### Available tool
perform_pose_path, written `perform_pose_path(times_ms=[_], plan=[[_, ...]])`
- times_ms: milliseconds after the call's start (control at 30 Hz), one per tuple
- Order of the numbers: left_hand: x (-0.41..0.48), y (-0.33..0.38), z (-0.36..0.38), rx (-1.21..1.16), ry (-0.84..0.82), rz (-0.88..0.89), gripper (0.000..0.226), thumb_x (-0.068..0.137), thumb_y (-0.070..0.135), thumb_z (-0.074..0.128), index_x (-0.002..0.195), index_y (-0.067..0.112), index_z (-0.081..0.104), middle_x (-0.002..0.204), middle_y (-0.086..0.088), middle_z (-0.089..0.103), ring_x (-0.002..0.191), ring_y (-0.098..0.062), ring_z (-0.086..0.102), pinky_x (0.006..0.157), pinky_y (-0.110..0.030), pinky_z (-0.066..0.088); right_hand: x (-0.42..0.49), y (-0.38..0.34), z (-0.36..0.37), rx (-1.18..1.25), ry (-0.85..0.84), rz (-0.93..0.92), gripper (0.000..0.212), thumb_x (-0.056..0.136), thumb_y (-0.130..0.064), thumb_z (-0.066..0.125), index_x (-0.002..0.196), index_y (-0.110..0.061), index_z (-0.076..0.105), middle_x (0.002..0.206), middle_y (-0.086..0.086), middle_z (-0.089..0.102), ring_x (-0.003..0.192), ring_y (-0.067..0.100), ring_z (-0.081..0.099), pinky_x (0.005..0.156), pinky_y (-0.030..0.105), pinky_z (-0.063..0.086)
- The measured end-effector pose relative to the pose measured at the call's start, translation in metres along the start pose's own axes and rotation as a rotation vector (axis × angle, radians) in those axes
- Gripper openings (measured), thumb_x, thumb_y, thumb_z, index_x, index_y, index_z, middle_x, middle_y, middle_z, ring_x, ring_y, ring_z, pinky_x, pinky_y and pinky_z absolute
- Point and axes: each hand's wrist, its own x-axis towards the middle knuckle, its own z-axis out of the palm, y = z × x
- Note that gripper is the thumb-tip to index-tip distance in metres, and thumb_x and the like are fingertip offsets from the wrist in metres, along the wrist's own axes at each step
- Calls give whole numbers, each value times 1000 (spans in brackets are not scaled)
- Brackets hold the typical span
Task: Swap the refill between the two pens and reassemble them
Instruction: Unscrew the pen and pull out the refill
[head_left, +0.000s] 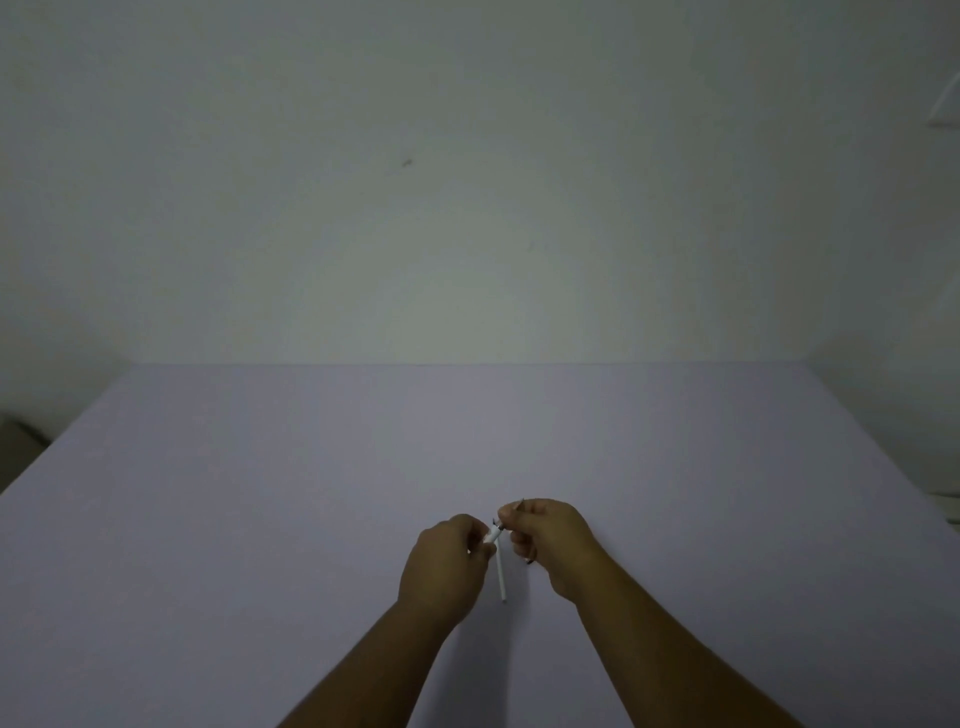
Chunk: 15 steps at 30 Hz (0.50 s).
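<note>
My left hand (445, 564) is closed around a short white pen barrel (491, 535), whose dark end (500, 526) points up and right. My right hand (551, 543) is closed too, and its fingertips meet that dark end. A thin dark rod, probably a refill, is held in the right hand. One end (521, 502) pokes out above the fingers and the other (530, 561) below them. A slim white stick (502, 577) slants down between the hands. I cannot tell whether it lies on the table or is held. Other pen parts are hidden.
The lavender table top (260, 519) stretches wide around both hands. It ends at a pale wall (467, 208) behind. A dim box-like shape (18, 441) sits off the table's left edge.
</note>
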Motion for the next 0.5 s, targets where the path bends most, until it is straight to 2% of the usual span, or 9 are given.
perform_pose_path(times_ms=[33, 100, 167, 233, 333, 400, 433, 500], plan=[[0, 0, 0, -2, 1, -4, 15, 88, 25, 60, 99, 16, 66, 92, -1, 70, 71, -10, 57, 60, -17, 40, -1, -1, 0, 15, -16, -9, 7, 83, -6, 64, 84, -3, 71, 74, 13, 56, 61, 18, 48, 62, 27, 45], [0, 0, 0, -6, 6, -7, 15, 88, 25, 60, 98, 16, 66, 91, 0, 70, 71, -10, 57, 54, -15, 39, -2, -3, 0, 0, -24, -24, 9, 83, -7, 65, 83, -14, 71, 81, 11, 62, 72, 21, 52, 74, 34, 44], [0, 1, 0, -8, 9, -2, 14, 88, 26, 60, 97, 16, 66, 90, 0, 70, 69, -9, 56, 53, -11, 37, -3, -3, 0, -50, -9, -23, 4, 81, -19, 70, 82, -15, 70, 75, 5, 63, 70, 19, 53, 71, 31, 47], [0, 2, 0, -13, 10, 6, 14, 88, 26, 60, 96, 16, 66, 88, 1, 69, 69, -9, 56, 53, -10, 37, -3, -3, -1, -75, 8, -34, 10, 80, -22, 71, 78, -12, 70, 67, 2, 60, 62, 15, 51, 63, 27, 47], [0, 2, 0, -12, 17, 7, 14, 87, 27, 60, 95, 17, 66, 88, 1, 69, 68, -9, 55, 52, -10, 35, -2, -4, 0, -35, -11, -49, 9, 83, -9, 66, 80, -16, 70, 81, 9, 65, 73, 20, 56, 75, 33, 47], [0, 2, 0, -4, 22, 4, 13, 88, 27, 60, 95, 17, 66, 88, 1, 69, 68, -8, 56, 52, -12, 36, -3, -6, 1, -1, -19, -39, 9, 83, -8, 66, 85, -16, 70, 87, 12, 65, 78, 21, 57, 80, 37, 46], [0, 2, 0, -4, 23, 4, 13, 88, 26, 60, 95, 17, 66, 89, 1, 69, 69, -9, 57, 54, -13, 38, -4, -7, 1, 11, -14, -31, 3, 83, -11, 66, 84, -13, 69, 84, 13, 63, 73, 20, 55, 78, 37, 45], [1, 2, 1, -8, 23, 10, 13, 88, 26, 61, 95, 17, 66, 88, 1, 70, 69, -10, 58, 55, -15, 40, -4, -5, 1, -21, 2, -23, 14, 83, -20, 68, 80, -7, 67, 72, 11, 55, 61, 17, 47, 68, 33, 43]])
